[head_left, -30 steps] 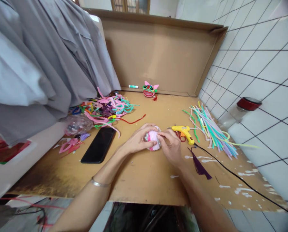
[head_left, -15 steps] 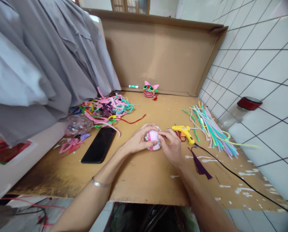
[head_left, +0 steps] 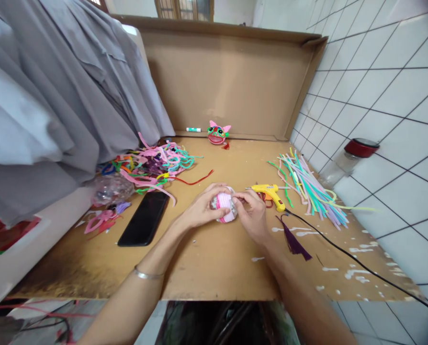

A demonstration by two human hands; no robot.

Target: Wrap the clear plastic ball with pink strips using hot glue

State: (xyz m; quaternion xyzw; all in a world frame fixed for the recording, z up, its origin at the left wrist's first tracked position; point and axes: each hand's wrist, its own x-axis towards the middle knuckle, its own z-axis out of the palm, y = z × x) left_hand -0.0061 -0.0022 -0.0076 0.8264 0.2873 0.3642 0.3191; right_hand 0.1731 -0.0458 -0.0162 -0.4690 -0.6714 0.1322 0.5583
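Observation:
A small round ball (head_left: pixel 223 201) wrapped in pale pink and white strips, with a brighter pink band, sits low over the middle of the table. My left hand (head_left: pixel 204 206) is closed around its left side, thumb across the front. At its right edge, my right hand (head_left: pixel 252 213) has thumb and forefinger pinched together, touching the ball; whether a small piece lies between them is too small to tell. Just beyond the right hand lies a yellow glue gun (head_left: pixel 271 194) with a black cord. A dark purple tassel (head_left: pixel 295 242) rests nearer to me on the right.
Pipe cleaners lie in a tangled heap (head_left: pixel 160 160) at left and a straight bundle (head_left: pixel 312 187) at right. A black phone (head_left: pixel 144 219) is left of my hands. By the cardboard wall (head_left: pixel 221 81) are a decorated animal head (head_left: pixel 217 133) and a glue stick (head_left: pixel 193 130). A red-lidded jar (head_left: pixel 346 163) stands right.
The view has shifted slightly. My right fingertips have drawn a little away from the ball's front, showing more of its right side. The left hand keeps its hold.

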